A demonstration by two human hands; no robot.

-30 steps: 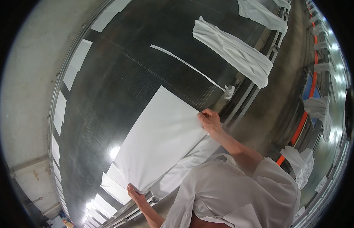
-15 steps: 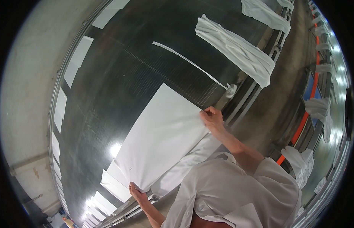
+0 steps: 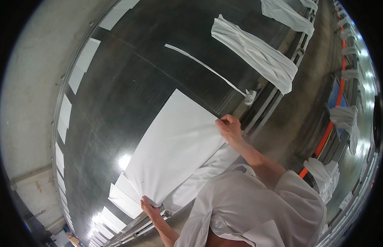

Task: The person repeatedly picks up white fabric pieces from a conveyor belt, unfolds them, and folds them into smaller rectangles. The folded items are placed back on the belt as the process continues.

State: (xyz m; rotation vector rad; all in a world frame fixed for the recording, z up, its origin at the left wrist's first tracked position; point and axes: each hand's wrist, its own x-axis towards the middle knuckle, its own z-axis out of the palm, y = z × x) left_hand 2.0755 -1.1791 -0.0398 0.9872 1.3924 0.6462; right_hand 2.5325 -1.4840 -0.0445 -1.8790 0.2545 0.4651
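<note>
A white fabric panel (image 3: 171, 140) lies spread over the near edge of a long dark table (image 3: 129, 82). At its near left corner, my left hand (image 3: 149, 206) pinches the edge, and small folds run out from the fingers. My right hand (image 3: 229, 126) grips the panel's right corner with fingers curled over it. Between the hands the near part of the cloth hangs over the table's edge toward me. Just beyond my right hand, a narrow white strip (image 3: 206, 67) lies across the table, ending in a small crumpled bit (image 3: 250, 97) at the rail.
Farther along lies a bunched white cloth (image 3: 255, 51), its end over the metal rail (image 3: 265, 109). Flat white pieces (image 3: 84, 61) line the table's far edge. Across the aisle to the right, white cloths (image 3: 346, 121) hang on another table beside an orange strip (image 3: 324, 140).
Very little differs. My left hand has shifted slightly right and up with its corner of the fabric; my right hand stays in place.
</note>
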